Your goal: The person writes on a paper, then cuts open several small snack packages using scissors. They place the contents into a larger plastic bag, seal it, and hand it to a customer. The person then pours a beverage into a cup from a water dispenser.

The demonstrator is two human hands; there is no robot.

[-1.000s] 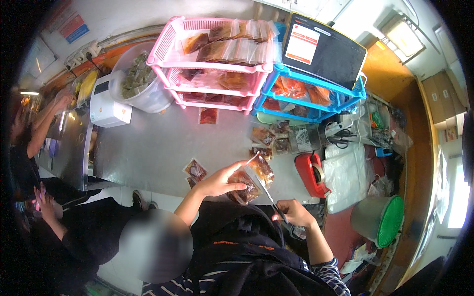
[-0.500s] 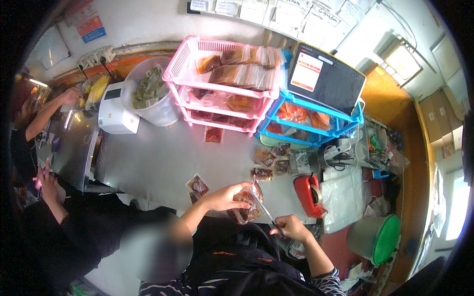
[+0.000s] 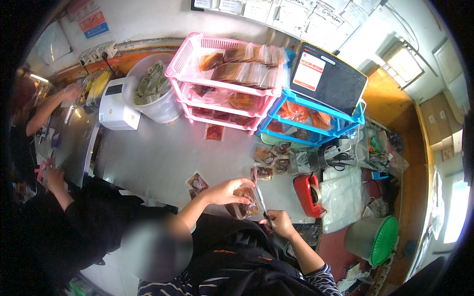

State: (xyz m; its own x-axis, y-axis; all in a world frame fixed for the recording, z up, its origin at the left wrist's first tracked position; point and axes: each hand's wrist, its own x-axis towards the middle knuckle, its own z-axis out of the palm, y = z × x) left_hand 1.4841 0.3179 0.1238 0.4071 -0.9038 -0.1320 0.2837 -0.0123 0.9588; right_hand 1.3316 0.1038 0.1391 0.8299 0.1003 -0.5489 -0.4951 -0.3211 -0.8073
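My left hand (image 3: pixel 226 190) grips a clear pouch with brown contents (image 3: pixel 248 204) just above the near edge of the steel table (image 3: pixel 148 158). My right hand (image 3: pixel 279 223) is closed on a thin metal blade (image 3: pixel 260 198) that lies against the pouch's right side; whether it is scissors or a knife I cannot tell. Two similar small pouches (image 3: pixel 197 182) lie on the table just left of my left hand.
At the back stand a pink tiered rack of filled pouches (image 3: pixel 197 49), a blue rack (image 3: pixel 356 121) with a dark tablet (image 3: pixel 328 76) on top, a white bucket (image 3: pixel 158 111) and a white device (image 3: pixel 116 112). More loose pouches (image 3: pixel 269 159), a red tape dispenser (image 3: pixel 308 193) and a green-lidded bin (image 3: pixel 377 240) are to the right. Another person's hand (image 3: pixel 52 178) works at the left.
Both hands kept their hold and drew slightly nearer my body with the pouch. The view tilted, so the racks now sit lower in the picture.
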